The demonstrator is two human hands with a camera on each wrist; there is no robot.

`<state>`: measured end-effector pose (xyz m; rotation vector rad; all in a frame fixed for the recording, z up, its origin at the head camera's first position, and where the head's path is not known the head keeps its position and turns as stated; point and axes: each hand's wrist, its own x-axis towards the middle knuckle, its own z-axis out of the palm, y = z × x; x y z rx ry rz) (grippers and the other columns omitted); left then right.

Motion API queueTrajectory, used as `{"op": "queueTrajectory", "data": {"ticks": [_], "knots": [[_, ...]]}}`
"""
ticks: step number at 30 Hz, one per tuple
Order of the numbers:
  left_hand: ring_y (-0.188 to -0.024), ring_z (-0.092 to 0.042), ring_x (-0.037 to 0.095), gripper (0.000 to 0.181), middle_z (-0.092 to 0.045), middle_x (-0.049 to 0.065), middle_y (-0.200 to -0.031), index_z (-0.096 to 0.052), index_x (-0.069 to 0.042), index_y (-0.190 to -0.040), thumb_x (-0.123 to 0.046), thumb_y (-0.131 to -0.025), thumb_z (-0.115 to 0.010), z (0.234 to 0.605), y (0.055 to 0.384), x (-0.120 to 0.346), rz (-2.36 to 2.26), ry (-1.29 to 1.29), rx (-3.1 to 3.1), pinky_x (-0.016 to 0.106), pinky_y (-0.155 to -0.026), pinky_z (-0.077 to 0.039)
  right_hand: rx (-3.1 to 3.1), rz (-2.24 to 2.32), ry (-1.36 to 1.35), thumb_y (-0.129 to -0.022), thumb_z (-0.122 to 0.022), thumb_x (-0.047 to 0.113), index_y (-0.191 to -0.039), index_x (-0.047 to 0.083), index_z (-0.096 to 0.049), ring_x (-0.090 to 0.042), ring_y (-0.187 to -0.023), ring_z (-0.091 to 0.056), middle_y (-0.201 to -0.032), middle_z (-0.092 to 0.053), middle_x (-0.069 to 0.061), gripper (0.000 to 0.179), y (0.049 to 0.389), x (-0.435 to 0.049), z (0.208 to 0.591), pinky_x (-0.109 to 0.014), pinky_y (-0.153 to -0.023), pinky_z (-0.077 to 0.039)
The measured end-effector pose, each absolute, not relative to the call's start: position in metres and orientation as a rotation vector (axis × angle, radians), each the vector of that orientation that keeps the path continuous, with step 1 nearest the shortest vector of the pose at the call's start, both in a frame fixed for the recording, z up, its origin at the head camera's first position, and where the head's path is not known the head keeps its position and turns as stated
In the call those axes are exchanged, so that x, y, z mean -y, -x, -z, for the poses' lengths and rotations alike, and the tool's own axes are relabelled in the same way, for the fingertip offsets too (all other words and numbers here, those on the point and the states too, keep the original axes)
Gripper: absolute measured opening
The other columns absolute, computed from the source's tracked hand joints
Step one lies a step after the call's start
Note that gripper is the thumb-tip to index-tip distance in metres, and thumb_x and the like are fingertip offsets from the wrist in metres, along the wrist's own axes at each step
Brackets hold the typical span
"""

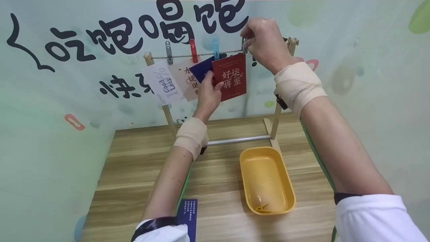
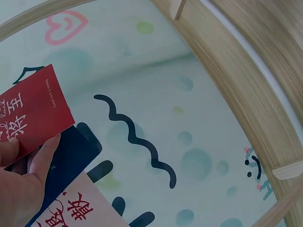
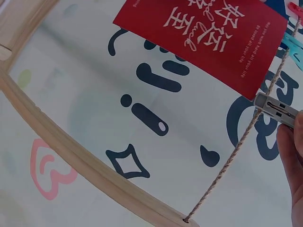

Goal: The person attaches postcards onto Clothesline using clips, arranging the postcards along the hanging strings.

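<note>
My left hand (image 1: 209, 97) pinches a red card (image 1: 236, 88) with white writing near its lower left edge, thumb in front. Up at the rope's right part, my right hand (image 1: 267, 42) squeezes a grey clothespin (image 3: 274, 108) between thumb and fingers; its tip meets the red card's top corner at the rope (image 3: 226, 164). Behind the red card hangs a dark blue card (image 1: 199, 70), below a light blue clothespin (image 1: 216, 48). Farther left, a red clothespin (image 1: 193, 51) holds a pale pink card (image 1: 183, 77), and another grey clothespin holds a white card (image 1: 158, 90).
The rope runs between two posts of a wooden stand (image 1: 276, 122) with a metal crossbar (image 1: 238, 139). A yellow tray (image 1: 243, 174) on the wood-grain table holds a yellow clothespin (image 1: 262, 209). Beside my left forearm lies a blue card (image 1: 191, 218). A printed wall stands behind.
</note>
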<state>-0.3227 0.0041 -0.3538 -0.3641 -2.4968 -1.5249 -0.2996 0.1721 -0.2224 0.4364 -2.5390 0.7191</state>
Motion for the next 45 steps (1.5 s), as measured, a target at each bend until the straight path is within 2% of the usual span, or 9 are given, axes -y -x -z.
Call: {"op": "queueTrajectory", "data": {"ticks": [8,17,25,28,34,37,40,42,45], "knots": [[-0.113,-0.062,0.019,0.024,-0.061,0.010,-0.122,-0.051,-0.007,-0.128,-0.012,-0.104,-0.050,0.355,0.321,-0.001,1.609,0.374,2.478,0.032,-0.095,-0.053,2.590,-0.778,-0.411,-0.098,-0.055,-0.004,-0.121,-0.001,-0.066,-0.023,-0.106,-0.067,-0.119,-0.069,-0.016,0.026,0.303,-0.171,0.226,-0.031,-0.098,-0.055],[-0.116,-0.063,0.021,0.024,-0.063,0.013,-0.123,-0.052,-0.005,-0.127,-0.010,-0.103,-0.051,0.357,0.321,0.002,1.659,0.373,2.479,0.034,-0.099,-0.053,2.599,-0.844,-0.323,-0.099,-0.053,-0.002,-0.121,0.001,-0.067,-0.019,-0.104,-0.068,-0.118,-0.070,-0.013,0.026,0.304,-0.174,0.225,-0.025,-0.096,-0.055],[-0.113,-0.064,0.020,0.022,-0.064,0.012,-0.120,-0.053,-0.005,-0.123,-0.012,-0.103,-0.053,0.359,0.320,0.004,1.636,0.370,2.483,0.034,-0.098,-0.053,2.620,-0.813,-0.347,-0.098,-0.051,-0.003,-0.116,0.001,-0.070,-0.018,-0.097,-0.067,-0.113,-0.071,-0.013,0.026,0.304,-0.169,0.230,-0.028,-0.090,-0.056],[-0.113,-0.064,0.020,0.021,-0.064,0.013,-0.120,-0.052,-0.005,-0.122,-0.011,-0.103,-0.052,0.359,0.320,0.003,1.662,0.380,2.476,0.034,-0.097,-0.054,2.642,-0.811,-0.352,-0.099,-0.053,-0.001,-0.118,0.002,-0.069,-0.018,-0.098,-0.068,-0.114,-0.072,-0.013,0.025,0.304,-0.170,0.231,-0.029,-0.089,-0.056],[-0.112,-0.064,0.022,0.021,-0.063,0.014,-0.120,-0.053,-0.003,-0.121,-0.010,-0.102,-0.053,0.358,0.320,0.002,1.696,0.352,2.464,0.035,-0.096,-0.054,2.688,-0.825,-0.352,-0.100,-0.053,0.001,-0.130,0.004,-0.065,-0.019,-0.109,-0.068,-0.124,-0.070,-0.012,0.033,0.306,-0.172,0.233,-0.030,-0.097,-0.055],[-0.107,-0.064,0.023,0.020,-0.064,0.015,-0.116,-0.054,-0.002,-0.119,-0.012,-0.102,-0.056,0.359,0.320,0.002,1.661,0.315,2.478,0.035,-0.092,-0.054,2.709,-0.831,-0.332,-0.101,-0.052,0.002,-0.136,0.008,-0.062,-0.018,-0.106,-0.067,-0.132,-0.068,-0.010,0.037,0.307,-0.172,0.235,-0.023,-0.085,-0.054],[-0.105,-0.064,0.023,0.022,-0.065,0.015,-0.115,-0.056,-0.002,-0.118,-0.015,-0.101,-0.058,0.360,0.320,0.003,1.627,0.283,2.488,0.034,-0.090,-0.054,2.688,-0.843,-0.336,-0.100,-0.053,0.004,-0.138,0.010,-0.060,-0.018,-0.101,-0.066,-0.134,-0.066,-0.009,0.039,0.308,-0.171,0.238,-0.025,-0.075,-0.047],[-0.106,-0.064,0.022,0.024,-0.065,0.014,-0.115,-0.057,-0.003,-0.119,-0.017,-0.100,-0.060,0.361,0.319,0.005,1.622,0.265,2.493,0.033,-0.090,-0.054,2.658,-0.854,-0.349,-0.100,-0.055,0.004,-0.138,0.010,-0.060,-0.019,-0.104,-0.068,-0.134,-0.066,-0.010,0.039,0.308,-0.172,0.240,-0.025,-0.080,-0.052],[-0.107,-0.063,0.022,0.027,-0.065,0.014,-0.117,-0.058,-0.003,-0.121,-0.018,-0.099,-0.062,0.363,0.318,0.008,1.633,0.252,2.491,0.032,-0.089,-0.053,2.609,-0.871,-0.367,-0.099,-0.057,0.004,-0.138,0.009,-0.060,-0.021,-0.115,-0.068,-0.133,-0.067,-0.011,0.040,0.308,-0.173,0.242,-0.031,-0.096,-0.056]]}}
